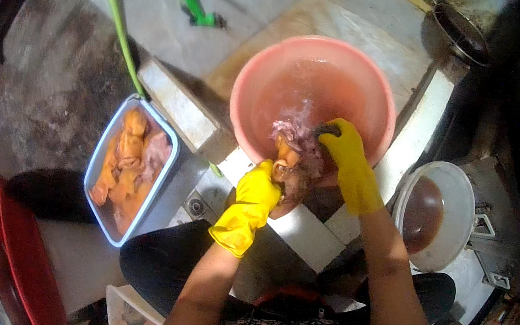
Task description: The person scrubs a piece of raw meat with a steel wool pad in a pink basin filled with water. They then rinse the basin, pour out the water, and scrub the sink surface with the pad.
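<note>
My left hand [259, 185], in a yellow rubber glove, grips a wet piece of animal offal [294, 182] at the near rim of a pink plastic basin [246, 116]. The piece is brown below, with orange-tan and pale pinkish folds reaching into the basin. Cloudy reddish water [317, 91] fills much of the basin. Also gloved in yellow, my right hand [347, 147] has its fingers curled round a small dark object [326, 131] over the water, just right of the offal. Whether that object is a tool or part of the offal is unclear.
On the left, a blue-rimmed plastic tub [174, 150] holds orange and pinkish offal pieces [130, 159]. Behind it runs a green hose [116, 17], near a green spray nozzle [205, 19]. A white bucket [452, 229] with dark reddish liquid stands right; a drain [195, 206] lies by my left hand.
</note>
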`<state>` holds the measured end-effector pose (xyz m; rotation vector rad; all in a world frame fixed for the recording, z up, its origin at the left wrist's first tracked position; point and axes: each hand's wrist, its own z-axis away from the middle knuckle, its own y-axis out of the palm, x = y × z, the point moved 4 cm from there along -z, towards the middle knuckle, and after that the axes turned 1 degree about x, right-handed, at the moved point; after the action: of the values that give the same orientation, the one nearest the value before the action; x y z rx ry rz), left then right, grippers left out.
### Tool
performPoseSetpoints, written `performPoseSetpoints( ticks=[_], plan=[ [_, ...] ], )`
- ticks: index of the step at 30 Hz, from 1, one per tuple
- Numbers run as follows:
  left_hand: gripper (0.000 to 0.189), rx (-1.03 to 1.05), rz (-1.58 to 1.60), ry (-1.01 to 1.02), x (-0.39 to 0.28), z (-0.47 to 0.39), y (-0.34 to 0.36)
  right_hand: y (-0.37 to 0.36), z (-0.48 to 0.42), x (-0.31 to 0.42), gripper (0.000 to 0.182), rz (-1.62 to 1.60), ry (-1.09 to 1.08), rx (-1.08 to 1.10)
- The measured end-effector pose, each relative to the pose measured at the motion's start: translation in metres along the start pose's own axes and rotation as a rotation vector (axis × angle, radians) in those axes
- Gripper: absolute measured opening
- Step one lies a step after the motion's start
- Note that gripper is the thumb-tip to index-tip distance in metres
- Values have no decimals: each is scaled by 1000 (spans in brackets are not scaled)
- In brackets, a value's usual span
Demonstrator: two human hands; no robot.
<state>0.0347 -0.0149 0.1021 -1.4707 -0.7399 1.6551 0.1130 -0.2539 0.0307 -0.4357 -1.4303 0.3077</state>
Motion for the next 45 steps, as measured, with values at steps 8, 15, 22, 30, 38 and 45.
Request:
performPoseSetpoints(
  ticks=[8, 15, 22, 30, 38, 45],
  plan=[
    [45, -35, -183, 242, -54, 22, 1, 26, 100, 95, 36, 345, -361, -21],
    [46, -86, -337, 175, -28, 18, 28, 28, 93, 118, 19, 223, -539, -437],
    [37, -227, -216, 153, -23, 20, 42, 9, 57, 75, 33, 263, -135, -342],
    [42, -65, 17, 98, -8, 12, 30, 22, 90, 98, 27, 131, -792, -266],
    [51, -13, 189, 152, 7, 12, 17, 25, 65, 56, 28, -78, -290, -307],
    [42, 69, 488, -81, 23, -14, 22, 34, 87, 44, 36, -7, -405, -328]
  ],
)
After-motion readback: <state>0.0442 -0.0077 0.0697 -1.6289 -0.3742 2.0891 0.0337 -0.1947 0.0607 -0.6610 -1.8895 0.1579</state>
